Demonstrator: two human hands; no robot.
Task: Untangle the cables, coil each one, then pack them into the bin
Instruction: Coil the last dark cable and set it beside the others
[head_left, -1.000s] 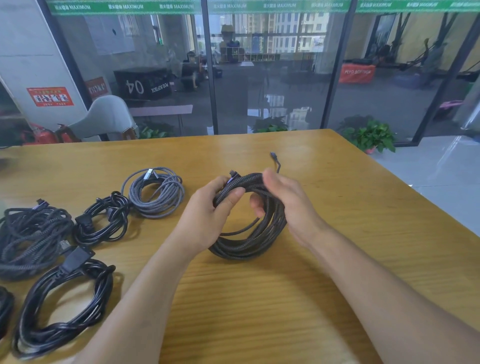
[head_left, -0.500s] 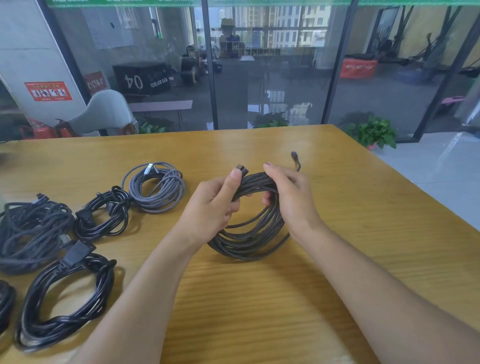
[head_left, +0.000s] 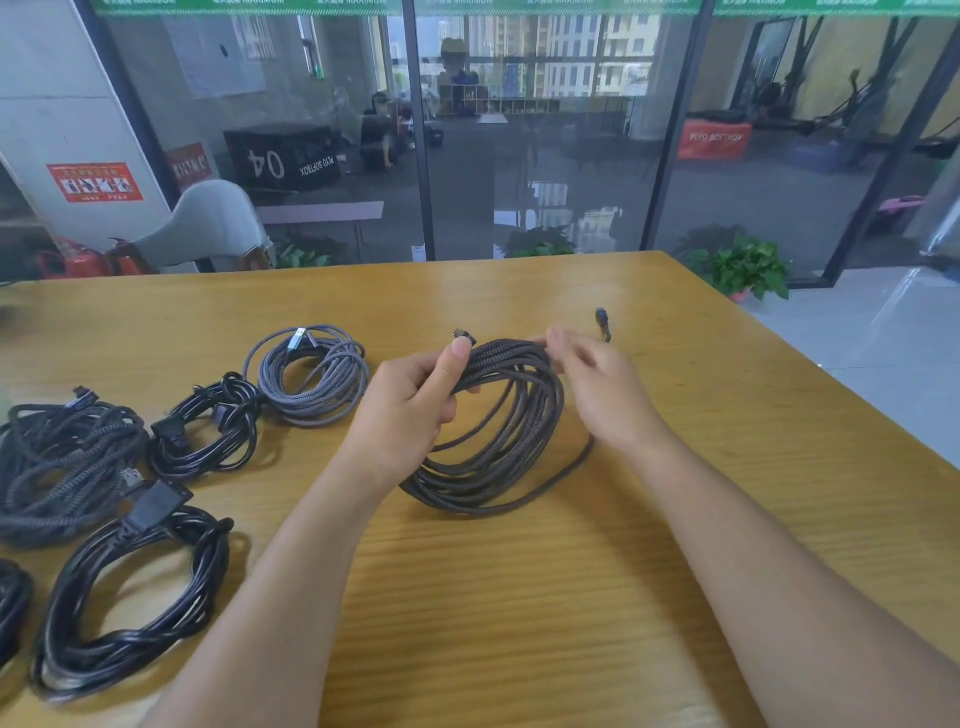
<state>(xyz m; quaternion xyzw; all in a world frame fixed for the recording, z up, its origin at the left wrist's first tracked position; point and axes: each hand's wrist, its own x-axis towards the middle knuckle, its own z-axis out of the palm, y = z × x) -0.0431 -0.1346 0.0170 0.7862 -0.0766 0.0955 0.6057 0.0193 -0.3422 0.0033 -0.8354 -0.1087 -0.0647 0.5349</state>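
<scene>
A: Fingers of the left hand (head_left: 410, 410) are curled around the top of the dark braided coil (head_left: 493, 426), and the thumb presses one plug end (head_left: 464, 335) against the loops.

B: And the right hand (head_left: 597, 384)?

A: It is blurred, just right of the coil. Its fingertips are near the loose tail with the second plug (head_left: 602, 319), but I cannot tell if it pinches it or is relaxed.

B: What is different from half a second ago?

A: Then both hands held the coil. Now the right one has come off, and one loop sags out at the near right. I think the tail must be wrapped next.

B: And the others?

A: On the table (head_left: 727, 415), to the left, lie the grey coil (head_left: 311, 379), two black coils (head_left: 208, 436) (head_left: 130, 587) and a loose dark bundle (head_left: 62, 457). No bin is in view.
</scene>
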